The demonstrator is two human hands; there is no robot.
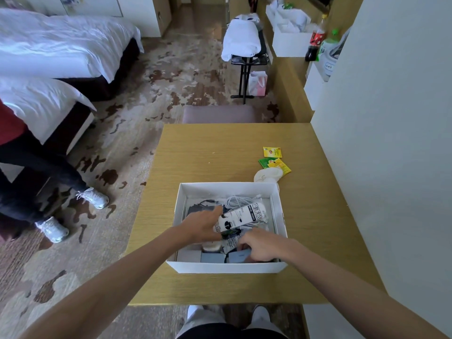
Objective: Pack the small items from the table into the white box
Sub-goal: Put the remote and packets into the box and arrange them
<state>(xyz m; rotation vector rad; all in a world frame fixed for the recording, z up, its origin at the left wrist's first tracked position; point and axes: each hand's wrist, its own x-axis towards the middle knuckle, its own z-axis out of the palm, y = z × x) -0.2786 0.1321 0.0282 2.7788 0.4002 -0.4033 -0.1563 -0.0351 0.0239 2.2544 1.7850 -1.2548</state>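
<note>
Evidently mid-packing. Your left hand point(203, 226) gripped a white pack point(242, 215) inside the box point(230, 267) on the counter point(220, 152), angled across the cables point(234, 200), probably to fit. Your right hand point(261, 245) curled over a blue case point(241, 256); grasp unclear. Outside, just beyond the far wall, lay sachets point(272, 152) and a white bundle point(267, 174).

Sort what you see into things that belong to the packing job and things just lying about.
Job: white box, white packet, yellow tea sachets, green sachet, cream bundle.
Lying about: cola bottle, pink bag, bed, white towel.

Arms outstretched, left grip point(203, 227) clasping, right grip point(260, 245) curled downward
</note>
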